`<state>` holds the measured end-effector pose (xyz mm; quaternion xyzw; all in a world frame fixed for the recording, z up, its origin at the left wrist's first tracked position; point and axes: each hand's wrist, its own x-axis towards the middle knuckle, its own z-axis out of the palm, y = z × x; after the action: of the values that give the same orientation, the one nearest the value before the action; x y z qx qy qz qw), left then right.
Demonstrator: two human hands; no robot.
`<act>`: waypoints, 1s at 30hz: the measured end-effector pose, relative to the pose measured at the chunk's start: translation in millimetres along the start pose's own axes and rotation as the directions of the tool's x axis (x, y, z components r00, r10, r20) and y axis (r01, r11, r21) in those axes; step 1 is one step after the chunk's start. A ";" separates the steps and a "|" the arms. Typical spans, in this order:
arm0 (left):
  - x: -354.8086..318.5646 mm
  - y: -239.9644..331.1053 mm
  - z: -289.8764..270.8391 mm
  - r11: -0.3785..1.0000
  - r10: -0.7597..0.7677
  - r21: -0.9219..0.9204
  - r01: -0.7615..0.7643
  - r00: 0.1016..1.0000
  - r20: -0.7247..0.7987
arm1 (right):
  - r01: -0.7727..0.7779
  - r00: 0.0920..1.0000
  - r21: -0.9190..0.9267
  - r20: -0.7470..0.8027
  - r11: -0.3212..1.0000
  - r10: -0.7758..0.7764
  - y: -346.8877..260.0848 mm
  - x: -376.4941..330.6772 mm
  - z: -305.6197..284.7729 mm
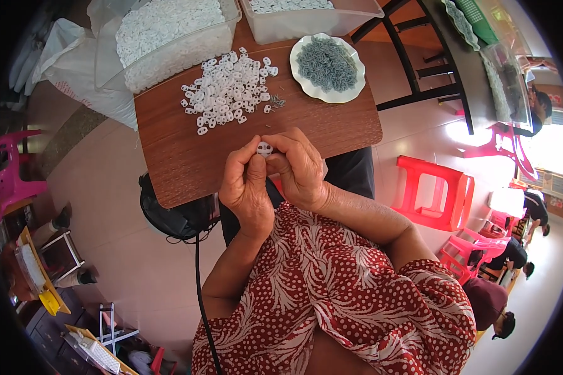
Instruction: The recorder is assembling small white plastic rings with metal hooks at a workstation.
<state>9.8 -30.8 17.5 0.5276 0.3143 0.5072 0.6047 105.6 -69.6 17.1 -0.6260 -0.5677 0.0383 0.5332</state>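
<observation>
Between the fingertips of both hands sits a small white plastic piece with dark holes [264, 149], held above the table's near edge. My left hand [247, 184] pinches it from the left, thumb and forefinger closed. From the other side my right hand [297, 165] grips it in the same way. Whether a screw is in the piece I cannot tell. Beyond the hands lies a loose pile of similar white pieces [228, 90] on the brown wooden table [197, 159]. A few grey screws [278, 101] lie at the pile's right edge.
A scalloped white plate [297, 67] heaped with grey screws [328, 65] stands at the far right of the table. Two clear bins, one at left [169, 56] and one at right [313, 24], hold more white pieces. A red stool [435, 219] stands right; people sit farther off.
</observation>
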 end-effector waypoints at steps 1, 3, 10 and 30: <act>-0.6 -0.5 -1.6 1.000 -0.001 0.001 0.001 1.000 -0.002 | -0.001 1.000 0.002 0.001 1.000 0.001 -0.3 -0.7 1.4; -0.7 -0.6 -4.8 0.997 -0.041 -0.069 0.041 0.999 0.010 | 0.022 0.999 0.029 -0.029 0.999 -0.021 -1.0 -1.2 2.9; -3.0 -5.6 -7.0 1.000 0.027 0.013 -0.027 0.999 0.021 | 0.046 0.999 -0.001 0.013 0.999 -0.046 3.7 -2.1 1.8; -1.1 -36.2 -6.4 0.976 -0.077 0.203 0.073 0.997 0.010 | -0.110 0.992 0.007 0.063 0.994 0.109 33.5 -11.8 13.7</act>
<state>13.8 -27.2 -18.9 0.5785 0.3788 0.4447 0.5693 114.9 -62.8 -19.1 -0.6519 -0.5486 0.0902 0.5157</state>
